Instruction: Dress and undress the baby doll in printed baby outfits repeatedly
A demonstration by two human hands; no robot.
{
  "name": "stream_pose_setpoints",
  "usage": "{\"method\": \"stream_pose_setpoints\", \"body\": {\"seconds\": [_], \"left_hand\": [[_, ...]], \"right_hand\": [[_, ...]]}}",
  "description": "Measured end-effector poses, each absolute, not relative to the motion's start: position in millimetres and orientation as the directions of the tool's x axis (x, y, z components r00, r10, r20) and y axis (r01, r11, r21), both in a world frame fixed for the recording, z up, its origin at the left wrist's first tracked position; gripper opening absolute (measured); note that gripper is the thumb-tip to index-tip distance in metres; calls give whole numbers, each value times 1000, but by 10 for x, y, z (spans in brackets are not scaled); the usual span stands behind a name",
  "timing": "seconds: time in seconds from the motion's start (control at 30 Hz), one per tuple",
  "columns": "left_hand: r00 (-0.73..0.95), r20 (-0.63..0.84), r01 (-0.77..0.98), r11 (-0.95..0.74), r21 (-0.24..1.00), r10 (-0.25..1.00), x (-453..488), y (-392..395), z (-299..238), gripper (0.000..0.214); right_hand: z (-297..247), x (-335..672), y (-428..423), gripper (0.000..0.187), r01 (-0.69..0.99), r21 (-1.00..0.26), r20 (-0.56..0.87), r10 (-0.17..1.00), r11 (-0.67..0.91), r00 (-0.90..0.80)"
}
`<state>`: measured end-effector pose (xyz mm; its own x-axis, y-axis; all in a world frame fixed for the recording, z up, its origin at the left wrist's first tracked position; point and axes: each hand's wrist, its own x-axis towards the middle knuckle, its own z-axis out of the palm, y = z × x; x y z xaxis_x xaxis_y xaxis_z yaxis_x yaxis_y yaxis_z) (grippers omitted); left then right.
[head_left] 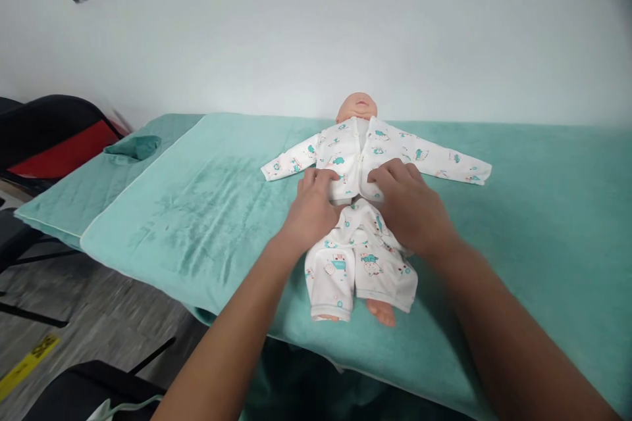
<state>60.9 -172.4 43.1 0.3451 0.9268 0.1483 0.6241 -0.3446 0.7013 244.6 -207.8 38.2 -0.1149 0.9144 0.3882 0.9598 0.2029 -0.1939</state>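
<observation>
A baby doll (357,107) lies on its back on a teal towel (207,197), head towards the wall, sleeves spread wide. It wears a white printed top (345,148) and matching white trousers (360,263), with bare feet showing at the near end. My left hand (312,205) rests on the lower hem of the top at the doll's waist, fingers curled onto the cloth. My right hand (407,205) lies on the other side of the waist, fingers bent and pinching the hem of the top.
The towel covers a padded teal table (54,200) against a white wall. A crumpled teal cloth (132,147) lies at the table's far left. A black and red chair (54,138) stands to the left; dark furniture sits at lower left above a grey floor.
</observation>
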Motion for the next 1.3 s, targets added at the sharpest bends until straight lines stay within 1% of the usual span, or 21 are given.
{"method": "stream_pose_setpoints", "body": {"seconds": [0.1,0.17,0.2,0.23,0.3,0.37,0.4,0.47,0.5,0.57,0.63,0.67,0.7,0.73,0.8,0.83,0.87,0.93,1.03,1.13,1.3], "left_hand": [[303,242,726,-387,569,922,727,-1760,385,24],[275,302,743,-401,536,913,755,-1778,373,7],[238,321,735,-386,557,917,750,-1777,372,5],[180,332,712,-355,605,926,733,-1767,372,10],[2,323,595,-261,760,946,660,-1718,364,13],[-213,236,371,-145,917,948,540,-1638,325,13],[-299,162,248,-87,965,941,468,-1595,291,13],[-412,18,79,16,997,911,319,-1524,198,12],[-445,-22,55,52,997,895,254,-1506,145,11],[-478,0,113,61,992,879,165,-1512,47,8],[-455,128,228,-23,973,881,139,-1568,-15,8],[-401,182,266,-76,961,898,142,-1607,-28,9],[-321,210,281,-118,952,923,151,-1647,-30,10],[-219,206,275,-143,951,954,158,-1686,-22,10],[23,119,228,-121,966,993,155,-1750,9,12],[125,67,205,-91,975,990,140,-1774,28,14],[203,27,184,-65,981,979,118,-1795,46,17],[306,-9,147,-38,988,952,61,-1830,78,22],[403,-46,152,-17,988,914,-12,-1884,115,24],[430,-97,202,9,979,898,-36,-1928,138,23],[418,-126,249,20,968,900,-25,-1956,148,27]], "right_hand": [[395,2391,-2108,10,974,-135,385,915,183,-118],[401,2375,-2098,16,971,-172,398,914,167,-86],[405,2376,-2084,18,963,-223,410,911,151,-47],[412,2385,-2066,18,945,-301,422,906,131,9],[445,2445,-2032,15,839,-536,421,891,90,173],[504,2588,-2015,14,617,-784,367,856,74,363],[538,2701,-2019,16,496,-865,332,830,79,448],[597,3008,-2049,20,359,-931,285,752,70,594],[616,3191,-2072,22,378,-926,282,710,24,645],[623,3557,-2116,23,527,-821,254,685,-221,683],[598,3821,-2141,28,685,-529,211,704,-501,678],[582,3881,-2145,30,731,-406,193,731,-548,655],[567,3884,-2145,32,772,-338,175,770,-538,613],[557,3831,-2142,33,814,-341,155,826,-471,543],[553,3595,-2138,32,856,-469,95,951,-219,295],[559,3444,-2138,31,833,-547,56,989,-82,134],[567,3293,-2141,30,792,-610,6,1000,22,-23],[587,3050,-2154,28,707,-696,-69,969,122,-235],[614,2918,-2181,28,612,-780,-117,931,129,-345],[642,2960,-2206,27,537,-834,-142,892,126,-430],[679,2923,-2251,15,491,-845,-68,868,211,-491]]}}
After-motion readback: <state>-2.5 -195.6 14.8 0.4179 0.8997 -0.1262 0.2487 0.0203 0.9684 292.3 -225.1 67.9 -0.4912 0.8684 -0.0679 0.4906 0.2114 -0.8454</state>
